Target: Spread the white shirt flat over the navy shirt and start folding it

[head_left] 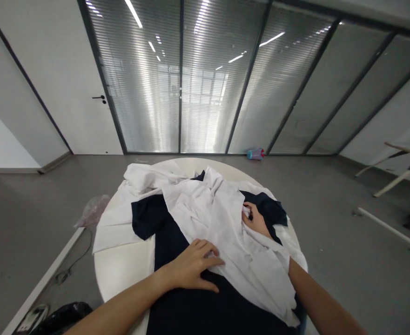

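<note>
A crumpled white garment (205, 209) lies across a dark navy short-sleeved shirt (177, 302) on a round table. My left hand (199, 265) rests on both, fingers spread over the lower edge of the white fabric and thumb on the navy cloth. At the right, my right hand (257, 221) has its fingers curled around a bit of the white garment, near the navy right sleeve (265, 207). White cloth drapes over my right wrist and hides part of the forearm. More white cloth (121, 223) is spread beneath, toward the left and back.
The cream round tabletop (121, 270) shows at the left. On the floor are a clear plastic bag (93, 209), a white cable strip (47, 279), a black bag (63, 318) and a blue-and-pink object (255, 154). A wooden-topped table (409, 149) stands at the right.
</note>
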Tool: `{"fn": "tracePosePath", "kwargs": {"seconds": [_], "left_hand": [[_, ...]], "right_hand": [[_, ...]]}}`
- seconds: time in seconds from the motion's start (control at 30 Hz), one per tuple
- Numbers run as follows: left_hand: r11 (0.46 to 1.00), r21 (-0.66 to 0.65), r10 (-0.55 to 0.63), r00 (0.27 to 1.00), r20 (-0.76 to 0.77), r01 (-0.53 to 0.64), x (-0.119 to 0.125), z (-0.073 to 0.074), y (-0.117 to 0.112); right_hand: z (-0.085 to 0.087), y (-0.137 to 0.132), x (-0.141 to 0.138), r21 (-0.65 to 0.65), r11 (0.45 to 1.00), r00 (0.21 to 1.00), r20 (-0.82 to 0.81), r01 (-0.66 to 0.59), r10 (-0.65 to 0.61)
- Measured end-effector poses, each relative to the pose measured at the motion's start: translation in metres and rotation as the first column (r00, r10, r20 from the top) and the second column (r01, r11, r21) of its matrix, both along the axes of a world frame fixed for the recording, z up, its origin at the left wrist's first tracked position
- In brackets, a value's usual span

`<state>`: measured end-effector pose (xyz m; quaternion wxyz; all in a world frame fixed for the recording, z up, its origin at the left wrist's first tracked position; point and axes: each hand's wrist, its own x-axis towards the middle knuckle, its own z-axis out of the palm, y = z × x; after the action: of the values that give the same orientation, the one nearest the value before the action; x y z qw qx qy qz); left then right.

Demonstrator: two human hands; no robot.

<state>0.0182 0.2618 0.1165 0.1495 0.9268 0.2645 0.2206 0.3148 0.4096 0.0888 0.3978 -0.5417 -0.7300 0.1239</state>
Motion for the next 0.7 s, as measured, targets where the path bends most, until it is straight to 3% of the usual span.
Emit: {"fn": "tracePosePath", "kwargs": {"seconds": [0.13, 0.27, 0.4, 0.47, 0.53, 0.6, 0.63, 0.7], "left_hand": [[0.999, -0.022, 0.023, 1.000, -0.014, -0.023, 0.005, -0.003, -0.002], [0.993, -0.032, 0.117, 0.992, 0.051, -0.116, 0.008, -0.002, -0.002], [0.959, -0.017, 0.277, 0.919, 0.281, -0.284, -0.003, 0.010, 0.007], [0.894, -0.062, 0.427, 0.804, 0.414, -0.443, -0.012, 0.018, 0.011], [0.769, -0.106, 0.599, 0.654, 0.462, -0.630, -0.020, 0.022, 0.012], [0.636, -0.093, 0.724, 0.551, 0.415, -0.766, -0.026, 0.022, 0.009], [0.596, -0.071, 0.761, 0.534, 0.367, -0.800, -0.028, 0.020, 0.005], [0.589, -0.043, 0.789, 0.564, 0.244, -0.807, -0.031, 0.017, -0.008]], "right_hand": [[0.008, -0.007, 0.002, 0.035, 0.999, 0.998, -0.060, 0.031, -0.029], [0.026, -0.015, 0.016, 0.023, 0.988, 0.981, -0.124, 0.156, -0.152], [0.049, -0.022, 0.050, 0.084, 0.974, 0.953, -0.240, 0.212, -0.187], [0.056, -0.026, 0.073, 0.068, 0.977, 0.959, -0.212, 0.204, -0.185], [0.058, -0.032, 0.093, 0.018, 0.985, 0.983, -0.079, 0.170, -0.168], [0.056, -0.043, 0.105, 0.020, 0.994, 0.991, 0.083, 0.107, -0.109], [0.055, -0.051, 0.108, 0.047, 0.997, 0.987, 0.146, 0.060, -0.067], [0.055, -0.069, 0.107, 0.105, 0.992, 0.974, 0.225, -0.065, 0.040]]}}
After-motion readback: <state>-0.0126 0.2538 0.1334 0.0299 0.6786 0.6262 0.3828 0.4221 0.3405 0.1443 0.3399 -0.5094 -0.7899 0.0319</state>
